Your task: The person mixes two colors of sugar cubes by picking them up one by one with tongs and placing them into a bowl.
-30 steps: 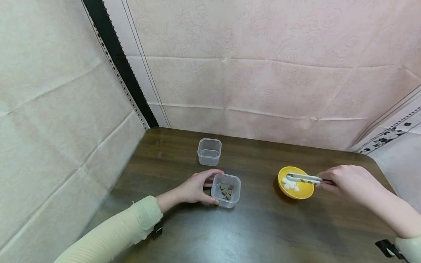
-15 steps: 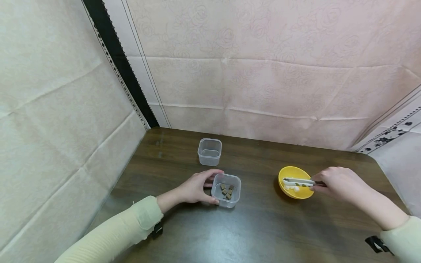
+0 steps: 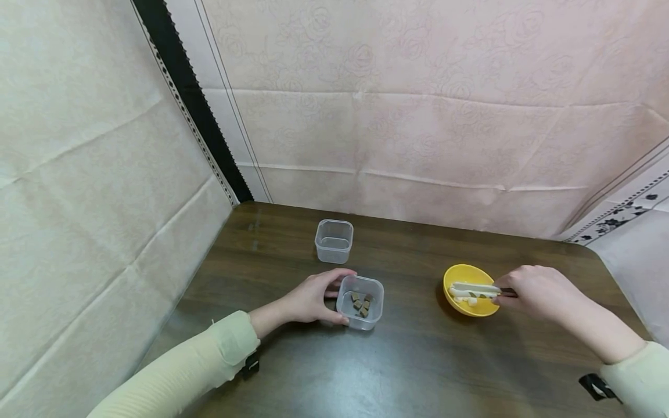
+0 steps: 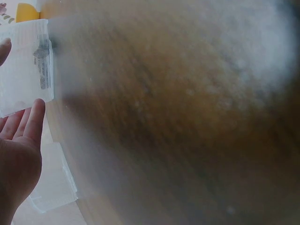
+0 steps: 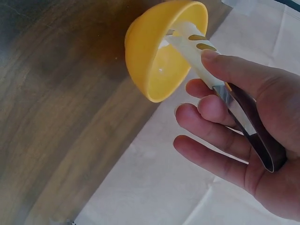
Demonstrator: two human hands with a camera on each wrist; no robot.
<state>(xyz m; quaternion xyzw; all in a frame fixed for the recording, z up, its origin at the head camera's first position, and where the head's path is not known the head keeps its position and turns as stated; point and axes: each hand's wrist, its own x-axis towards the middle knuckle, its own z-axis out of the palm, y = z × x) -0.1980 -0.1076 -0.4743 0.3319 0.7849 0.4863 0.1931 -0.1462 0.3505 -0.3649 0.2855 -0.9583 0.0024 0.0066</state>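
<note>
Now the left hand point(image 3: 312, 300) lies low at the center of the head view, forearm coming from the lower left, its fingers point(image 3: 338, 273) curled around the near tub point(image 3: 360, 302), which stands on the worktop point(image 3: 418, 360) and holds brown cubes point(image 3: 360, 303). At the right, the right hand point(image 3: 535, 290) reaches in from the lower right, fingers point(image 5: 220, 108) pinching the tongs point(image 3: 477, 288). Their tips sit inside the yellow bowl point(image 3: 468, 290), over white cubes point(image 3: 470, 300). An empty tub point(image 3: 334, 241) stands farther back, well apart.
</note>
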